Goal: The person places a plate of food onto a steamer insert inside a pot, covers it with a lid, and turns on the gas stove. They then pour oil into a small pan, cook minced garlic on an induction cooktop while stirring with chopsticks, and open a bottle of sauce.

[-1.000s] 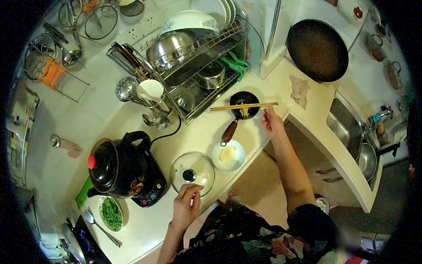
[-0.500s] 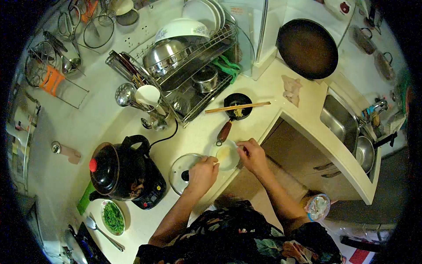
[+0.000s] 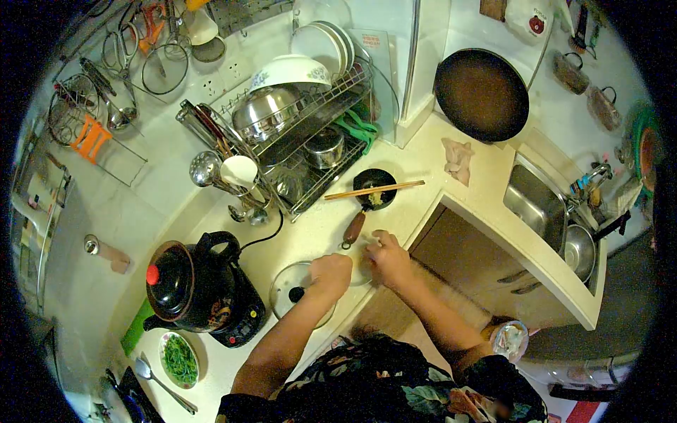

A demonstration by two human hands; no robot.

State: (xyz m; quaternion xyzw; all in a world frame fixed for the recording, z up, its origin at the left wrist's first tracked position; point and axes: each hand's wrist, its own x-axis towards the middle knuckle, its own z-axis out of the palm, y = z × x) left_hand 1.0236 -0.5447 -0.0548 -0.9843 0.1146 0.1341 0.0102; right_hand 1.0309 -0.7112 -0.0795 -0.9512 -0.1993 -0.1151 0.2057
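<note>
A pale, see-through bowl (image 3: 360, 278) stands near the counter's front edge, mostly covered by my hands. My left hand (image 3: 331, 273) is at its left side with fingers curled in; what they grip, if anything, is hidden. On the bowl's right, my right hand (image 3: 387, 261) has bent fingers spread apart, with nothing visible in them. A glass lid (image 3: 281, 291) with a black knob lies partly beneath my left wrist. Just beyond my hands is a small black pan (image 3: 364, 180) with a brown handle, chopped bits inside and chopsticks (image 3: 395, 186) across its top.
A black electric pot (image 3: 211, 289) occupies the left, beside a dish of greens (image 3: 179, 360) and a spoon (image 3: 163, 384). The dish rack (image 3: 282, 141) stands behind. Further right are a large frying pan (image 3: 482, 95), a crumpled cloth-like piece (image 3: 458, 161) and the sink (image 3: 532, 201).
My right hand's fingers have lifted and spread from the bowl's right rim, moving slightly left. My left hand has turned, its fingers curling more. The whole view has shifted a little.
</note>
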